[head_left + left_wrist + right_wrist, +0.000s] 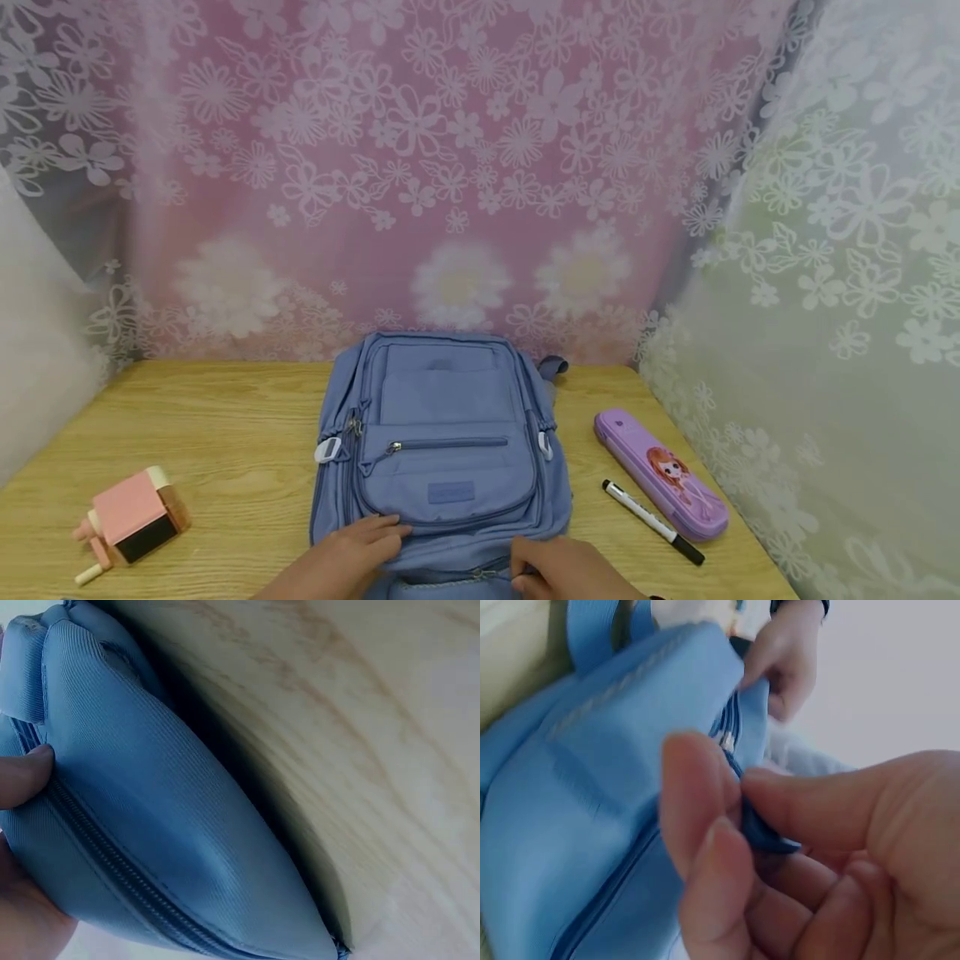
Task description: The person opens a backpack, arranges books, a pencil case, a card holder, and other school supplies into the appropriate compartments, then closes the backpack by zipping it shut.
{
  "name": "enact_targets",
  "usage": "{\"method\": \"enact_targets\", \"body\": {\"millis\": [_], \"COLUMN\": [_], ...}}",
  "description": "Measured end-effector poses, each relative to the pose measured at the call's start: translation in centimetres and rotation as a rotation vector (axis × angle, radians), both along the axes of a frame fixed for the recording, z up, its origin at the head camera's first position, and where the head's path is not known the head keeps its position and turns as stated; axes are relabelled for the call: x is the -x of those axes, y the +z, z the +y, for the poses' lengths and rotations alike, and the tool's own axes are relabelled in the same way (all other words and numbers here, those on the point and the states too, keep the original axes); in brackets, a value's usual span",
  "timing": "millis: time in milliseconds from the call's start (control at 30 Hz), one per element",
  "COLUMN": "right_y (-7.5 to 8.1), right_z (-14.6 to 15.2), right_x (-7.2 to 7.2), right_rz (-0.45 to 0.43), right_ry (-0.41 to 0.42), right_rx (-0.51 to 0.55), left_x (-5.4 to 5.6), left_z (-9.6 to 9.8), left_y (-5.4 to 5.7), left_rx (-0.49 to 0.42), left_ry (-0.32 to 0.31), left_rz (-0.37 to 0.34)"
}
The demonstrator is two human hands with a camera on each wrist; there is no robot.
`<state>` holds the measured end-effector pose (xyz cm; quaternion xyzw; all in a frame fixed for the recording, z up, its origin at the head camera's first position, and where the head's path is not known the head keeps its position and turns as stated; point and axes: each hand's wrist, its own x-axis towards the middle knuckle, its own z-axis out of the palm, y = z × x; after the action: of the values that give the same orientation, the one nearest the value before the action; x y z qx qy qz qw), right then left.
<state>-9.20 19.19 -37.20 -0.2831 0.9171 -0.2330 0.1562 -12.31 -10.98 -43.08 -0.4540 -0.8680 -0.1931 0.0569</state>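
A blue-grey backpack (450, 392) lies with its front panel up and its bottom toward me. My left hand (352, 554) grips its near left part; in the left wrist view the thumb (26, 776) presses beside a zipper (124, 874), with more of the hand below the fabric. At the near right, my right hand (566, 567) has curled fingers. The right wrist view shows its thumb and fingers pinching a blue zipper pull (769, 836), which hangs from a metal slider (727, 741). Part of the pull is hidden by the fingers.
Right of the backpack lie a purple pencil case (660, 475) with a cartoon girl and a capped black-and-white marker (652, 521). A pink crank pencil sharpener (131, 517) sits on the wooden table (240, 442) at the left. Floral curtains (450, 167) hang behind and at the sides.
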Motion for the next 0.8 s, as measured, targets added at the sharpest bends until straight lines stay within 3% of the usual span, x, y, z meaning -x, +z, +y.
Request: {"method": "enact_targets", "body": {"millis": [200, 300, 400, 500, 633, 733, 800], "right_y": [0.5, 0.4, 0.1, -0.5, -1.8, -2.8, -3.4], "right_z": [2.9, 4.3, 5.6, 6.7, 8.1, 8.6, 8.8], "right_x": [0.4, 0.7, 1.4, 2.2, 4.1, 5.9, 7.1], "right_rz": [-0.043, -0.009, 0.074, 0.215, 0.375, 0.419, 0.440], "right_ry": [-0.086, -0.150, -0.215, -0.292, -0.417, -0.489, -0.492], "right_rx": [-0.023, -0.080, -0.149, -0.211, -0.260, -0.257, -0.249], "left_x": [-0.1, -0.2, -0.2, 0.0, 0.3, 0.4, 0.4], "left_z": [-0.4, -0.5, -0.7, -0.9, -1.2, -1.3, -1.3], "left_y": [0.1, -0.1, -0.2, -0.4, -0.5, -0.5, -0.4], "left_rx": [-0.045, -0.068, -0.091, -0.098, -0.102, -0.089, -0.075], "left_ry": [-0.009, -0.032, -0.041, -0.049, -0.101, -0.123, -0.119], "left_rz": [-0.008, -0.005, -0.026, -0.046, -0.026, -0.033, -0.053]}}
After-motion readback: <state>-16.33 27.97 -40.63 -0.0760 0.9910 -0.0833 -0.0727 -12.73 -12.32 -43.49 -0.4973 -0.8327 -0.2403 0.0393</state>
